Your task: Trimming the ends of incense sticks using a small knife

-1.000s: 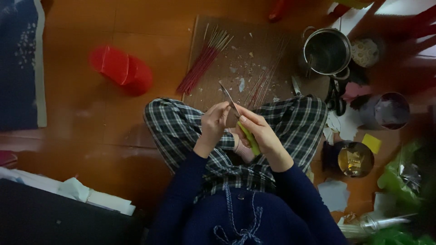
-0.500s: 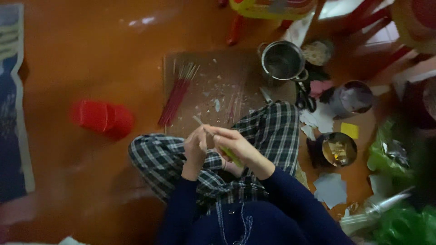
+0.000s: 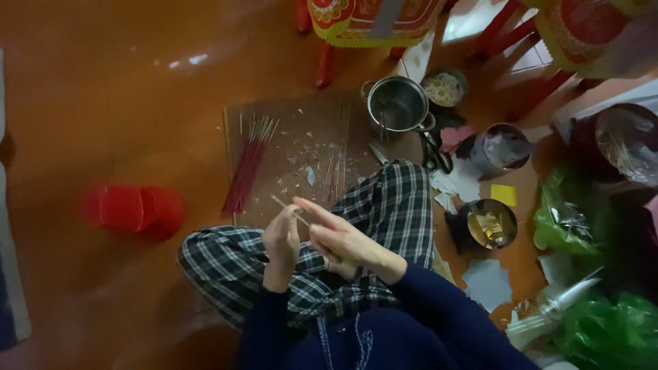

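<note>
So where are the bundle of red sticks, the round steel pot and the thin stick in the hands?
Bundle of red sticks (image 3: 245,171), head view, mid-bundle.
Round steel pot (image 3: 397,104), head view, inner wall.
Thin stick (image 3: 282,204), head view, free end.

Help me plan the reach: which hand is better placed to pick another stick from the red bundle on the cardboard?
Probably the left hand. The red bundle lies on the cardboard up and to its side, with nothing between. The right hand sits farther over and would have to cross the thin stick both hands hold.

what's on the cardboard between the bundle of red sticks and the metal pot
In the head view, the cardboard between the red sticks and the pot holds scattered pale paper scraps and a few thin loose sticks.
</note>
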